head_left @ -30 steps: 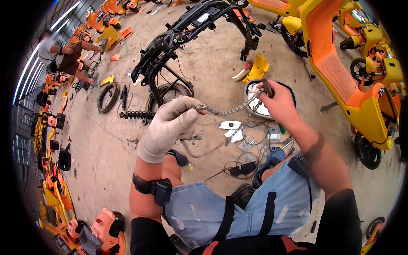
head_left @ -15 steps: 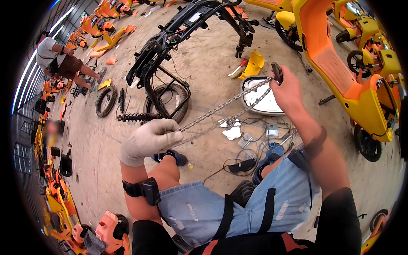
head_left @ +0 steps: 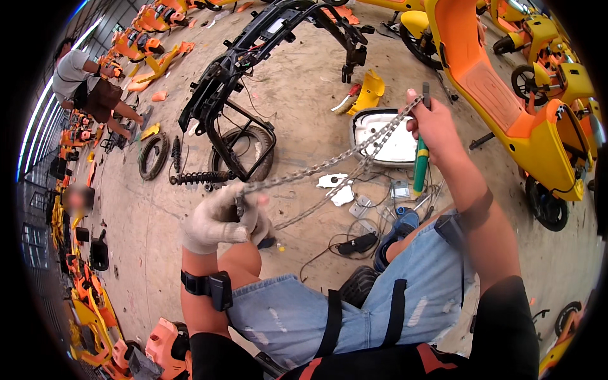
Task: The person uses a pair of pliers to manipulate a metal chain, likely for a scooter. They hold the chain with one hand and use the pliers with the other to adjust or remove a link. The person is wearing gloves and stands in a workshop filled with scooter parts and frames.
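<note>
A grey metal chain stretches between my two hands as a loop with an upper and a lower strand. At the left, my left hand, in an off-white glove, curls its fingers around one end; the upper strand runs over them. My bare right hand, higher and to the right, grips the chain's other end along with a tool with a green and yellow handle. The tool's grey metal end stands up above my fingers; its exact kind is hidden by the hand. Below the chain lies a white-lined, dark-rimmed tray.
Ahead stands a black scooter frame, with a tyre and a shock absorber on the floor. A yellow-orange scooter body is at the right. Cables and a black pouch lie near my feet. Another person stands far left.
My right hand has turned, bringing the tool's green handle into view. The chain's upper strand has slackened. My left hand has shifted its fingers on the chain.
</note>
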Available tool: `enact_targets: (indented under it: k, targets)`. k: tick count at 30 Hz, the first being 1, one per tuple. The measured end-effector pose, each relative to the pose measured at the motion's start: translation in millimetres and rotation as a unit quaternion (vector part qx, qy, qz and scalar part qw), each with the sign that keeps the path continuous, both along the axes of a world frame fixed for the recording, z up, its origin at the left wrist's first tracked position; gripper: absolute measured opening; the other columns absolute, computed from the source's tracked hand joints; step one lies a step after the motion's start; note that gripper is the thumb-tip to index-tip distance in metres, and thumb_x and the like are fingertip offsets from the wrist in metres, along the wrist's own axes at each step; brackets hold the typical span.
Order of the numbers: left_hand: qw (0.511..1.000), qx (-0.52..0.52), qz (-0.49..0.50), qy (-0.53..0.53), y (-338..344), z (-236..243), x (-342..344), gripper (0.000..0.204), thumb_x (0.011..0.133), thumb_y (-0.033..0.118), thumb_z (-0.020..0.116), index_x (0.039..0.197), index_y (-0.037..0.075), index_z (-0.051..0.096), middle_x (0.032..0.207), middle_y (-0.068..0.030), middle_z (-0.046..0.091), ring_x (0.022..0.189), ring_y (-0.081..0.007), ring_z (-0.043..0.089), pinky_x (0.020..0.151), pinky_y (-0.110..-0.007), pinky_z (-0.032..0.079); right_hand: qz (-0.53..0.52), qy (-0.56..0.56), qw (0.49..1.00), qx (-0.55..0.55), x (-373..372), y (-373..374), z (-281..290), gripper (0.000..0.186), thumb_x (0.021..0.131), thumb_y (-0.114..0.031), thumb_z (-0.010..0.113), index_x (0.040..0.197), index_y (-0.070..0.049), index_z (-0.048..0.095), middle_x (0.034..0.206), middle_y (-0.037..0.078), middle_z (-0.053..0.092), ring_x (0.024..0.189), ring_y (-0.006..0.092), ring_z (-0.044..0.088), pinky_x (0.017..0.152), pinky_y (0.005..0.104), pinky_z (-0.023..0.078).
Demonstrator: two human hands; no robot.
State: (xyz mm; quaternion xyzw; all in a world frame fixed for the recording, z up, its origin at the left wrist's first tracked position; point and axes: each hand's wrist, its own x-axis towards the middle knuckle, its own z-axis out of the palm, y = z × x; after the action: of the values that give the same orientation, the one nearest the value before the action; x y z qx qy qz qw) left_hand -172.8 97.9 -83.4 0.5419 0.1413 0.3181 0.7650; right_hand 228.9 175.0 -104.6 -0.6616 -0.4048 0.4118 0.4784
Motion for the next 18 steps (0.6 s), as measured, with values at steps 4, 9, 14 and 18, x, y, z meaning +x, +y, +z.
enact_targets:
  k: [4,9,14,18]
  targets:
    - [0.992,-0.036,0.055,-0.103,-1,-5,31,0.073,0.09,0.015,0.068,0.153,0.01,0.031,0.063,-0.0047,0.048,0.044,-0.0137,0.042,0.042,-0.029,0.032,0.073,0.112,0.991,-0.009,-13,-7,1,0.044,0.096,-0.046,0.063,0.091,-0.002,0.06,0.081,0.003,0.064,0.059,0.0077,0.051,0.05,0.0238,0.042]
    - [0.979,-0.059,0.046,-0.188,9,15,48,0.078,0.099,0.023,0.057,0.159,0.014,0.009,0.059,-0.0002,0.04,0.037,-0.0089,0.031,0.036,-0.027,0.025,0.12,0.029,0.992,-0.011,-14,-6,-4,0.035,0.096,-0.037,0.065,0.092,-0.002,0.062,0.079,0.001,0.066,0.059,0.0087,0.049,0.053,0.0283,0.042]
    - [0.939,-0.153,0.05,-0.303,8,36,66,0.071,0.1,0.028,0.056,0.155,0.007,0.017,0.065,0.004,0.036,0.046,-0.0065,0.032,0.045,-0.026,0.026,0.188,-0.288,0.939,-0.006,-3,8,-38,0.026,0.081,-0.023,0.069,0.088,0.001,0.064,0.078,0.017,0.068,0.072,0.0306,0.065,0.065,0.0419,0.049]
    - [0.922,-0.19,0.153,-0.299,5,37,81,0.056,0.098,0.024,0.059,0.144,0.001,0.039,0.074,0.0071,0.039,0.058,-0.0061,0.036,0.056,-0.028,0.029,0.314,-0.383,0.866,-0.072,-27,0,-45,0.028,0.074,-0.018,0.07,0.096,-0.001,0.067,0.091,0.022,0.069,0.089,0.0378,0.067,0.078,0.0434,0.053]
